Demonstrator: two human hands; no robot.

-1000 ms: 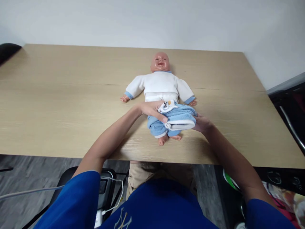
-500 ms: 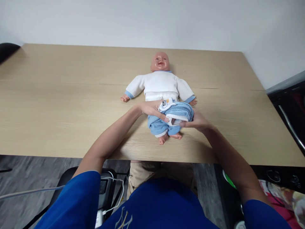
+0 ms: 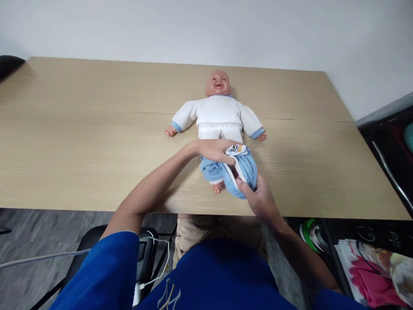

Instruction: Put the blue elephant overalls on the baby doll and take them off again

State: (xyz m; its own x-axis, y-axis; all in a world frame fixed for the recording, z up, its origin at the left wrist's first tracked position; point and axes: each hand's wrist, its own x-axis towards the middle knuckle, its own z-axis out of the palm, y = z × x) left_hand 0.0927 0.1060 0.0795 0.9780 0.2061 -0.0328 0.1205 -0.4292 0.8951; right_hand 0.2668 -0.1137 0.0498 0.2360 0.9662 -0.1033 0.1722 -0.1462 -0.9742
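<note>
A baby doll (image 3: 218,110) lies on its back on the wooden table, head away from me, in a white top with blue cuffs. Blue doll pants (image 3: 247,170) with white trim are bunched around its lower legs. My left hand (image 3: 214,150) lies across the doll's thighs, its fingers closed on the waistband near a small printed patch. From the right, my right hand (image 3: 258,196) grips the pants' edge, thumb on the white trim. The foot on the left side pokes out of its cuff; the other is hidden by the cloth and my right hand.
The table (image 3: 97,150) ends close to me, just below the doll's feet. At the lower right stands a black shelf holding a pink cloth (image 3: 376,280) and a green roll (image 3: 309,234). A black chair with a white cable (image 3: 167,254) is at the lower left.
My right hand has moved down toward me, pulling the pants' right side over the foot there. My left hand has shifted slightly lower and right with the waistband, uncovering more white thigh.
</note>
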